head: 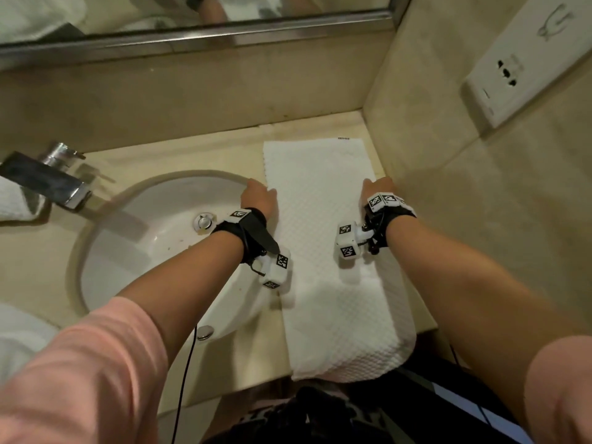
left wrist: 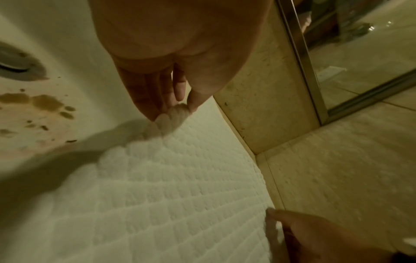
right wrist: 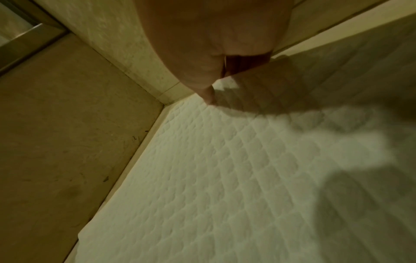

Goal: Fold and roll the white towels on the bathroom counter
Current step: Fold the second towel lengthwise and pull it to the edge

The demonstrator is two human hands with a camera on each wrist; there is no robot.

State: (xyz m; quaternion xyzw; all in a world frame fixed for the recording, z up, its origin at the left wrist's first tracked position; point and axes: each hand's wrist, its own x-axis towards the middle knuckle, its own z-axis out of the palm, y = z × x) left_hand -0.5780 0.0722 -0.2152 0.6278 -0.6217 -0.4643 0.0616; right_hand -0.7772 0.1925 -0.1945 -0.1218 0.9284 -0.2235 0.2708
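A white waffle towel [head: 320, 168] lies as a long folded strip on the counter to the right of the sink, and its near end hangs over the front edge. My left hand [head: 256, 191] is at its left edge; in the left wrist view the left hand [left wrist: 178, 110] pinches a raised bit of the towel [left wrist: 180, 178] between thumb and fingers. My right hand [head: 376, 186] is at the right edge beside the side wall. Its thumb [right wrist: 210, 99] presses on the towel [right wrist: 247, 178] and the fingers are tucked under it. The left wrist view also catches the right hand [left wrist: 276, 218] pinching that edge.
The white sink [head: 144, 238] with its drain [head: 204, 222] lies left of the towel, with the chrome faucet [head: 54, 184] behind it. More white towels [head: 16, 203] sit at the far left. A tiled side wall with a socket [head: 519, 72] borders the towel on the right, and a mirror [head: 192, 14] is behind.
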